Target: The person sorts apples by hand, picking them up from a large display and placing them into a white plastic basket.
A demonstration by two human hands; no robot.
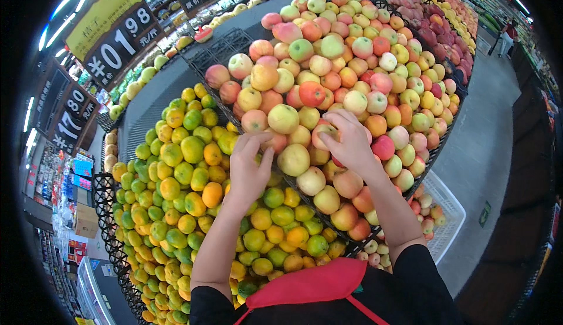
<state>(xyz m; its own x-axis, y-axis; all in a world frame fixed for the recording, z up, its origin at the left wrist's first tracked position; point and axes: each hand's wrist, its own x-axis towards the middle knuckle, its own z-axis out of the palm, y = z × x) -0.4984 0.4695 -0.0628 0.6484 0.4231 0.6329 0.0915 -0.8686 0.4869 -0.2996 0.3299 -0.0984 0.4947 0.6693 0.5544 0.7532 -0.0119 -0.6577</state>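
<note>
A large pile of red, pink and yellow apples point(295, 159) fills a black crate before me. My right hand point(349, 140) has its thumb and fingers around a reddish apple point(323, 135) among the others. At the crate's near-left edge, my left hand point(247, 166) is bent, with its thumb and fingertips against a pinkish apple point(277, 141). Its grip is partly hidden by the hand itself. Green and orange mandarins point(192, 149) are heaped beside the crate, on the left and below my left forearm.
A black lattice divider point(107, 219) borders the mandarins at left. Price signs point(116, 39) hang at upper left. On the right, a white plastic basket point(446, 219) holds more apples beside the aisle floor point(466, 149). Red apples point(433, 28) lie farther back; a person point(509, 39) stands far down the aisle.
</note>
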